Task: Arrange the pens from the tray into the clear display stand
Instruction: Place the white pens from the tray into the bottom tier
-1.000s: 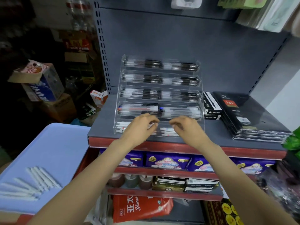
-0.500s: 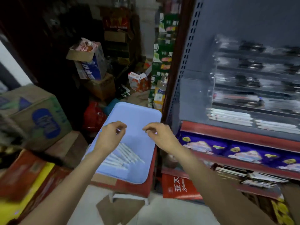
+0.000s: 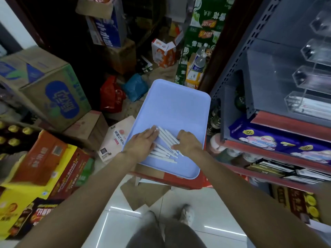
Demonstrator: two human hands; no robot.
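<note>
The pens [image 3: 165, 146] are being gathered between the flat left hand [image 3: 143, 144] and curled right hand [image 3: 188, 143]; next, a firm grasp is needed.

White pens [image 3: 165, 146] lie fanned in a loose bunch on the near half of the light blue tray [image 3: 174, 106]. Clear tiered display stand [image 3: 304, 83] sits on the grey shelf at right, pens visible in its lowest tier.

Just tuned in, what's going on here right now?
A person is restocking pens. Both hands are down on the blue tray: the left hand lies flat on the pile of white pens, and the right hand curls its fingers onto them from the other side. No pen is lifted yet. The clear display stand waits on the shelf to the right.
</note>
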